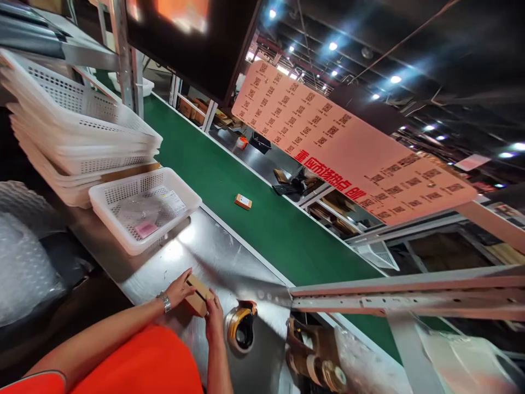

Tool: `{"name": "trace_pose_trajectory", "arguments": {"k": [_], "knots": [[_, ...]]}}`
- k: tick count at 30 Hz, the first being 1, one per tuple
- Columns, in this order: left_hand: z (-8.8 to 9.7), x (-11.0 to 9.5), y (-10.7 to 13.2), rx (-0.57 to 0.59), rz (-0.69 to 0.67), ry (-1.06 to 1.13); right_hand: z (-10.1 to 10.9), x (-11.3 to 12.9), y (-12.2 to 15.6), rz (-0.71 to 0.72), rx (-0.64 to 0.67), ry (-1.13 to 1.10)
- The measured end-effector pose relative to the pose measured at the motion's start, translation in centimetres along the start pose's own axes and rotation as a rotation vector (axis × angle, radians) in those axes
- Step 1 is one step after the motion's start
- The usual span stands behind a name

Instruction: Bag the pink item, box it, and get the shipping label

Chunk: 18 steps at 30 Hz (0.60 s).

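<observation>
Between my two hands is a small brown cardboard box (197, 298), held over the metal table with a dark gap along its top. My left hand (179, 288), with a metal watch at the wrist, grips its left end. On the right end, the fingers of my right hand (214, 314) are closed round the edge. Just right of that hand stands a tape dispenser (241, 326) with a roll of tape in it. A white perforated basket (123, 232) lies further left, holding clear plastic bags and a pink piece.
A green conveyor belt (270, 235) runs diagonally past the metal table (213, 246), carrying a small carton (243, 202). Stacked white baskets (69, 137) stand at left beside bubble wrap (24, 268). A metal frame bar (402, 295) crosses at right, below a board of printed codes (344, 142).
</observation>
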<state>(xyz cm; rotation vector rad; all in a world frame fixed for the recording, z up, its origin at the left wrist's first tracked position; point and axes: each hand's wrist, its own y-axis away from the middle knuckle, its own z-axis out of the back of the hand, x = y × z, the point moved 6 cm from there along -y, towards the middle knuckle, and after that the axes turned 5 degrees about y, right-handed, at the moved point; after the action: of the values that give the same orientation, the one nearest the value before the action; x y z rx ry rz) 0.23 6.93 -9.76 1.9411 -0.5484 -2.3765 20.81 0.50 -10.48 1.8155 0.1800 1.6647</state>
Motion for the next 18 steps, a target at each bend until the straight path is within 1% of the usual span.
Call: {"name": "trace_pose_trajectory", "arguments": {"k": [4,6,7,8,11,12,13,14,15,18], "knots": [[-0.1,-0.1,-0.4,-0.04,0.008,0.014,0.1,0.2,0.3,0.049,0.074,0.053],[-0.2,-0.5,-0.4,-0.051,-0.007,0.003,1.2,0.3,0.4,0.09,0.038,0.116],[-0.2,-0.7,-0.4,-0.051,-0.014,0.0,2.4,0.3,0.6,0.136,-0.032,0.173],[-0.2,-0.9,-0.4,-0.049,-0.021,-0.002,4.1,0.4,0.9,0.199,-0.139,0.249],[-0.1,-1.3,-0.5,-0.023,-0.035,-0.006,10.0,0.8,2.6,0.418,-0.567,0.516],[0.0,-1.4,-0.5,-0.013,-0.038,-0.007,11.7,0.8,3.0,0.465,-0.663,0.583],[0.1,-1.4,-0.6,-0.003,-0.039,-0.007,12.9,0.7,3.2,0.492,-0.711,0.638],[0.1,-1.4,-0.7,0.007,-0.042,-0.006,13.8,0.7,3.0,0.498,-0.711,0.676],[0.2,-1.3,-0.7,0.022,-0.046,-0.004,14.5,0.6,2.6,0.484,-0.684,0.686],[0.2,-1.0,-1.0,0.095,-0.081,0.007,14.9,1.4,0.9,0.413,-0.548,0.645]]}}
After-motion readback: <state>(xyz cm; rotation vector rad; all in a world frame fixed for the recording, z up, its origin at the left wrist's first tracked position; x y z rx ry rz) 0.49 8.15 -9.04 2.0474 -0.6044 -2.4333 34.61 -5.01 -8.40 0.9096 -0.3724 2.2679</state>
